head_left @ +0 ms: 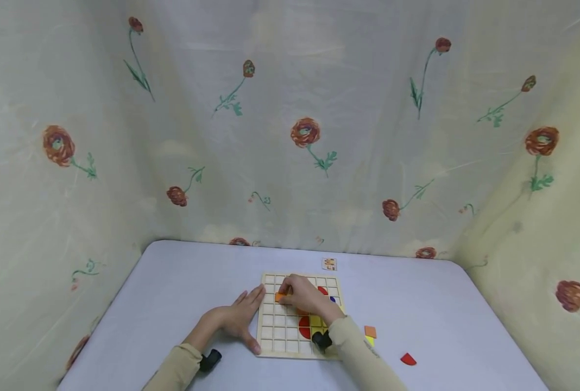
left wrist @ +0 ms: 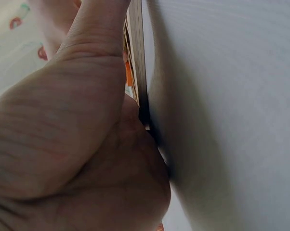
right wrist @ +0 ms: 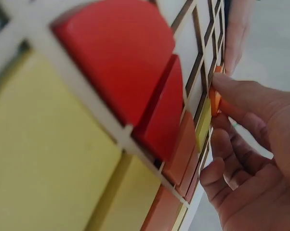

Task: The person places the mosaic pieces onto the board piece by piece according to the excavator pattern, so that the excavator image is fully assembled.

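A wooden grid board [head_left: 270, 347] lies on the pale table, with red, yellow and blue pieces in several cells near its right side. My right hand [head_left: 303, 296] reaches over the board and pinches a small orange piece [head_left: 279, 297] above a cell in the upper left part. In the right wrist view the orange piece [right wrist: 215, 102] sits between thumb and fingertip, beside red pieces [right wrist: 121, 67] and yellow pieces [right wrist: 44, 159] set in the grid. My left hand [head_left: 241, 317] lies flat on the table, fingers straight against the board's left edge [left wrist: 137, 53].
Loose pieces lie right of the board: an orange square [head_left: 370, 331], a yellow one [head_left: 370, 340] and a red quarter-round [head_left: 408, 359]. A small card [head_left: 329, 264] lies behind the board. Flowered curtains [head_left: 290, 136] close in the table on three sides.
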Motion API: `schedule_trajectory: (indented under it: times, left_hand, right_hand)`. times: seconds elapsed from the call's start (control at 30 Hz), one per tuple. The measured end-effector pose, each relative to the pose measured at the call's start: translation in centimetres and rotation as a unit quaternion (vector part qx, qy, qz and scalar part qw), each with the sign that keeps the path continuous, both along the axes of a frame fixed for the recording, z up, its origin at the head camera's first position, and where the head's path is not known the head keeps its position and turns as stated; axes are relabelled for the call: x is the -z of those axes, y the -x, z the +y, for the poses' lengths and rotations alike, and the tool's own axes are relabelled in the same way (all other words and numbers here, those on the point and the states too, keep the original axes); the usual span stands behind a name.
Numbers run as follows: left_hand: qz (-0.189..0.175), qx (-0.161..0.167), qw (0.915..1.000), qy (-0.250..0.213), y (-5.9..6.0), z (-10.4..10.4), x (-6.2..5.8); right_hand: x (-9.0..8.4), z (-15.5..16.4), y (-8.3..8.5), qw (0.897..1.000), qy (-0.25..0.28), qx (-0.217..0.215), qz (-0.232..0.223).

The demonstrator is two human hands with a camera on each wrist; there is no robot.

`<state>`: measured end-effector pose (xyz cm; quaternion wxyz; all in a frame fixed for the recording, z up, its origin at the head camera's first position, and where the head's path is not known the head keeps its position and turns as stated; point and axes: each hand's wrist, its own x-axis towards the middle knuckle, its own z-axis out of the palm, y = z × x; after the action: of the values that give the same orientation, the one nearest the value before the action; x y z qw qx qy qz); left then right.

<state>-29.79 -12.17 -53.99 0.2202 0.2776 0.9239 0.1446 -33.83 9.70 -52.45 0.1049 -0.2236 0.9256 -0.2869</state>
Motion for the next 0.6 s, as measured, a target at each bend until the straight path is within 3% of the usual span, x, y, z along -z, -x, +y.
schedule_trajectory:
  times: [0.3,0.6]
  left_hand:
    - [-0.012,-0.003,0.9999,-0.002,0.0,0.1,-0.1]
    - [-0.008,-0.012,0.9999,-0.002,-0.3,0.3,-0.6]
  right_hand:
    - [0.1,0.3,0.1,1.0,-0.01,-0.021,-0.01]
    - [-1.7,3.0,-1.7,0.998,0.027,-0.033,0.039]
